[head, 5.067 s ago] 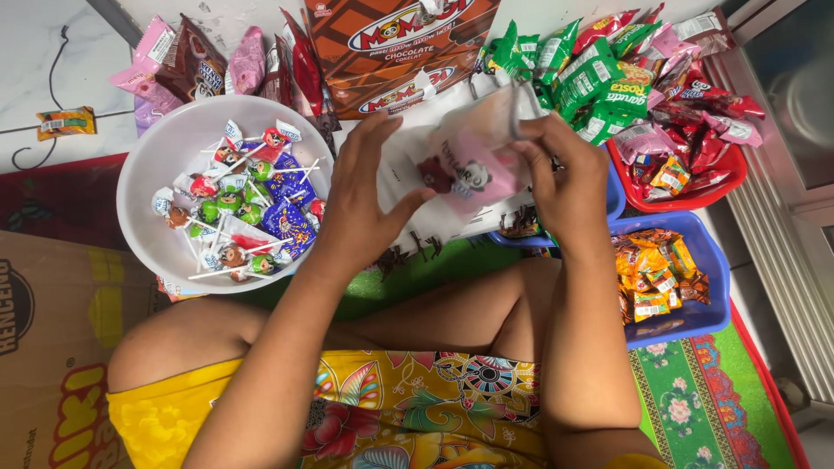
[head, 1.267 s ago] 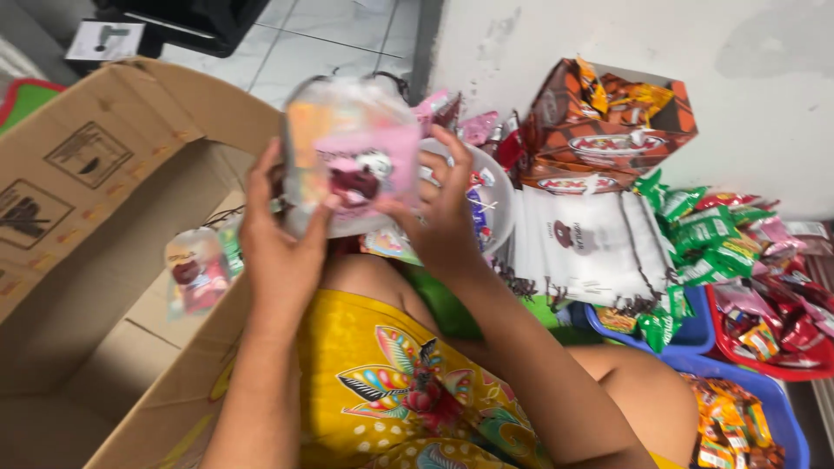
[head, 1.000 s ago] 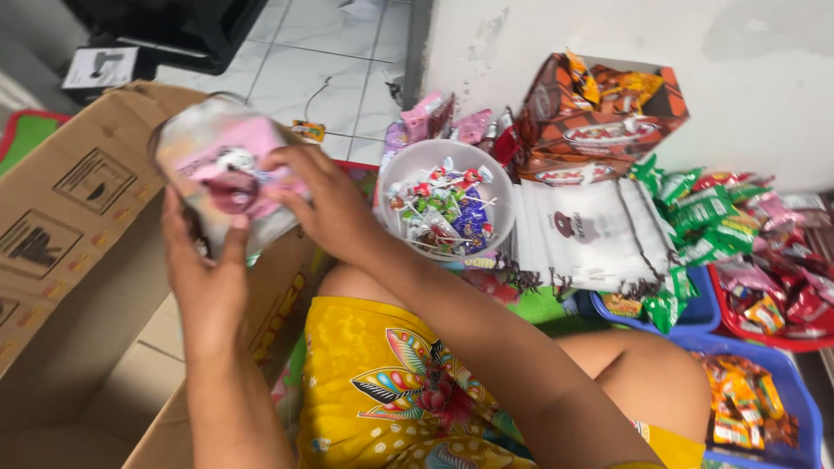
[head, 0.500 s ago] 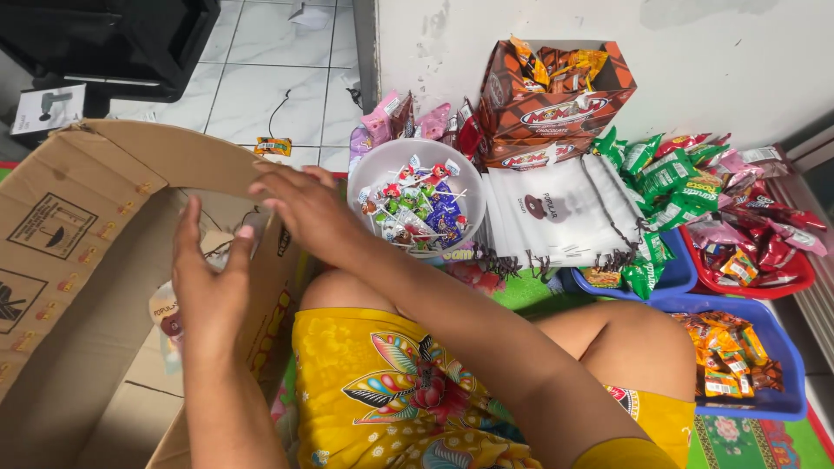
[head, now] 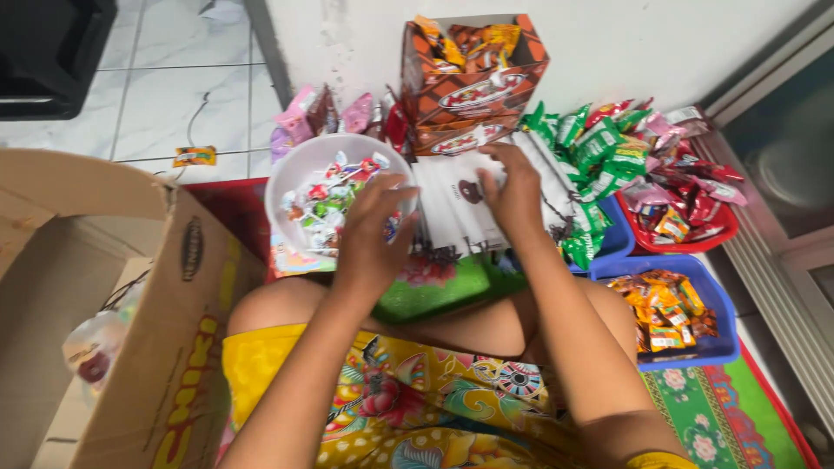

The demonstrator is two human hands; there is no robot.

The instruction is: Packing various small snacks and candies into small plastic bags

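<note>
Reaching forward from the lower middle of the frame, your left hand [head: 369, 234] hangs over the near rim of the white bowl [head: 295, 165], fingers loosely curled and holding nothing you can see; whether it touches the rim cannot be told. The bowl sits at upper centre-left, full of wrapped sweets [head: 326, 204].

Your right hand [head: 514, 187] lies just right of it, fingers spread and pressed on the stack of clear bags [head: 452, 208], at the stack's upper right edge. The bags lie flat between the bowl and the green packets [head: 599, 152].

Behind the bags, against the white wall, stands an orange carton [head: 473, 82] with snack packs in its open top. Pink packets [head: 300, 122] lean just behind the bowl.

At the right, a red basket [head: 725, 227] holds red wrappers, and a blue basket [head: 712, 347] below it holds orange sweets.

A large cardboard box [head: 174, 330] fills the lower left, with one filled bag [head: 91, 352] lying inside. Your lap in yellow patterned cloth [head: 417, 408] takes up the bottom centre.
</note>
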